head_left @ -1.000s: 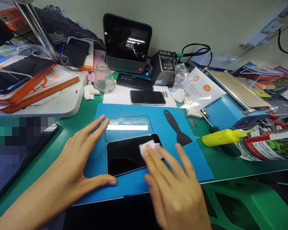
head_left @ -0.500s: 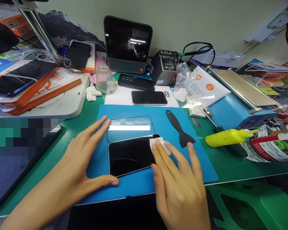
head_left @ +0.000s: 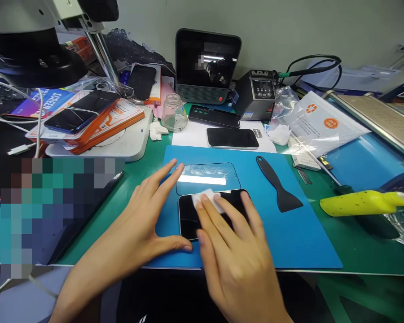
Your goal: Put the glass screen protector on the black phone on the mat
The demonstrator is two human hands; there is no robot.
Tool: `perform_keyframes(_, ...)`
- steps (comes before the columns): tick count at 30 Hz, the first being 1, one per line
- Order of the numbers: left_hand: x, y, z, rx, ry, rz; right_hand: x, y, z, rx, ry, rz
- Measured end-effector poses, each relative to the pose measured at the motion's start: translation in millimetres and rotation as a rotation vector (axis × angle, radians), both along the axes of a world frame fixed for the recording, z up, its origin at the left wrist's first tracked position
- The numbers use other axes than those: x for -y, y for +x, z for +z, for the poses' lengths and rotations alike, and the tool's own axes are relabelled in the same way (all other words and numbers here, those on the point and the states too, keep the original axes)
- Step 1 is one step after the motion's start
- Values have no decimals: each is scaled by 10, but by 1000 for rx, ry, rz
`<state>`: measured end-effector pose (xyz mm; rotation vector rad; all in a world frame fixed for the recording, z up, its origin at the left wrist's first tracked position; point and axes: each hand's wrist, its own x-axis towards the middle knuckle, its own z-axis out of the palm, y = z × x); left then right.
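Note:
A phone [head_left: 187, 220] with a black screen lies face up on a blue mat [head_left: 289, 244]. My right hand [head_left: 235, 251] presses a folded white wipe [head_left: 209, 197] flat on its glass, the fingertips on top and the palm covering the lower right part of the phone. My left hand [head_left: 148, 215] is spread at the phone's left end, thumb at the near left corner, fingers reaching beside a clear screen protector [head_left: 207, 172] with a black border. That sheet lies just behind the phone. To the right rests a black plastic scraper [head_left: 278, 186].
Behind the mat are a second phone [head_left: 232, 137], a glass jar [head_left: 174, 114] and a black display [head_left: 207, 63]. A yellow bottle [head_left: 357, 203] lies at the right. Orange boxes [head_left: 121, 121] with a phone on top stand left, below a black lamp-like head [head_left: 37, 58].
My right hand has slid the wipe leftward across the phone's screen. My left hand keeps its place at the phone's left end. The camera view has turned to the left.

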<state>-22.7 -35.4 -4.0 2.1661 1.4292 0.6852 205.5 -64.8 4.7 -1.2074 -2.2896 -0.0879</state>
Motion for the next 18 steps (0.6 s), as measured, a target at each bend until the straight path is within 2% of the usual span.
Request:
perform_keyframes(3, 13, -5, 13, 12, -12, -9, -4, -166, -6, -16, -34, 56)
perform_keyframes(7, 41, -39, 26, 73, -27, -18, 135, -46, -5, 2, -8, 155)
perform_keyframes(9, 50, -60, 30, 112, -30, -22, 136, 11, -2, 12, 8, 120)
perform_keyframes(12, 68, -82, 35, 161, -27, -22, 24, -98, -25, 13, -15, 33)
perform_keyframes(15, 119, -105, 51, 194, -45, -16, -53, -261, -71, 1, -15, 37)
perform_keyframes(18, 180, -136, 61, 225, -135, 16, 30, -204, -98, 1, 3, 89)
